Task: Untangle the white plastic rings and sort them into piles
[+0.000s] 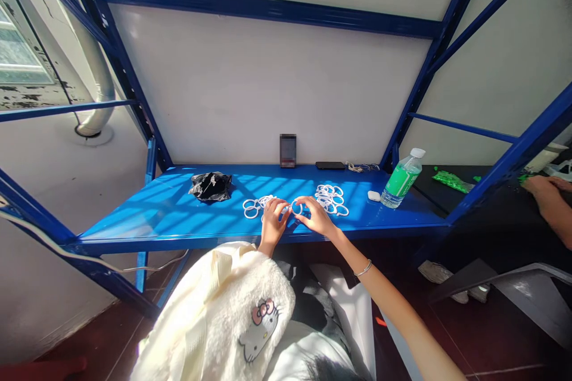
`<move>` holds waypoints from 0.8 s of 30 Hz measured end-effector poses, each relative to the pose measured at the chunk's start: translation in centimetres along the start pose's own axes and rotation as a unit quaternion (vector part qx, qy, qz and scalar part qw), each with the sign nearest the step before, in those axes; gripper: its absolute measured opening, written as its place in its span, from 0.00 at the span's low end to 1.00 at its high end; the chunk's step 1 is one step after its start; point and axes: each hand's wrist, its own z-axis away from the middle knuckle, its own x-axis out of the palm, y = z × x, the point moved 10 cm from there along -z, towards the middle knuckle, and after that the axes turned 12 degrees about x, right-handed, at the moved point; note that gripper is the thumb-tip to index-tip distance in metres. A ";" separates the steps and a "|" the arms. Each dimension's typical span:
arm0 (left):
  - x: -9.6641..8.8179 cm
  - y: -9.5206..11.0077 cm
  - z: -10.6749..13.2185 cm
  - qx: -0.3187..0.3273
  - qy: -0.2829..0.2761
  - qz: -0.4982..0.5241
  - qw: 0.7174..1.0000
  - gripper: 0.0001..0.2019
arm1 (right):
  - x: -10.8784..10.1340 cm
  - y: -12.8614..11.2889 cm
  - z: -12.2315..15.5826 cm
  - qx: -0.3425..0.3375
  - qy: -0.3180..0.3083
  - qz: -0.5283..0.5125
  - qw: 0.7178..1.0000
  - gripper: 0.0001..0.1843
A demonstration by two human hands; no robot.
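Observation:
A white ring [297, 208] is held up between my two hands near the front edge of the blue table. My right hand [317, 218] pinches it from the right, thumb below and fingers above. On the other side, the fingertips of my left hand [273, 221] close at the ring's left edge; exactly what lies between them is partly hidden. Just left of my left hand is a small group of white rings [251, 208], some lying behind the fingers. A larger pile of white rings [330, 199] spreads beyond my right hand.
A crumpled black plastic bag [211, 186] lies left on the blue table [147, 208]. Along the back are an upright phone-like device [288, 150], a flat black phone [330, 165] and a cable [361, 167]. A water bottle [402, 180] stands right; another person's arm [554, 205] is beyond.

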 end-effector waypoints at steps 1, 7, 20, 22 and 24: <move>0.0 0.0 0.0 0.001 -0.001 0.001 1.000 0.06 | 0.0 0.0 0.0 0.003 -0.002 -0.002 1.000 0.12; 0.0 0.0 0.0 0.013 -0.001 0.021 1.000 0.05 | 1.0 -0.1 0.1 0.007 -0.010 0.016 1.000 0.23; 0.7 -0.6 0.1 0.003 -0.030 0.022 0.999 0.06 | 1.2 -0.1 0.3 -0.003 0.011 0.043 0.999 0.19; 0.7 -0.7 0.1 0.002 -0.029 0.020 0.999 0.06 | 1.2 -0.1 0.3 -0.002 0.013 0.049 0.999 0.18; 0.6 -0.6 0.1 0.004 -0.023 0.018 1.000 0.06 | 1.2 -0.1 0.3 0.004 0.012 0.058 0.998 0.18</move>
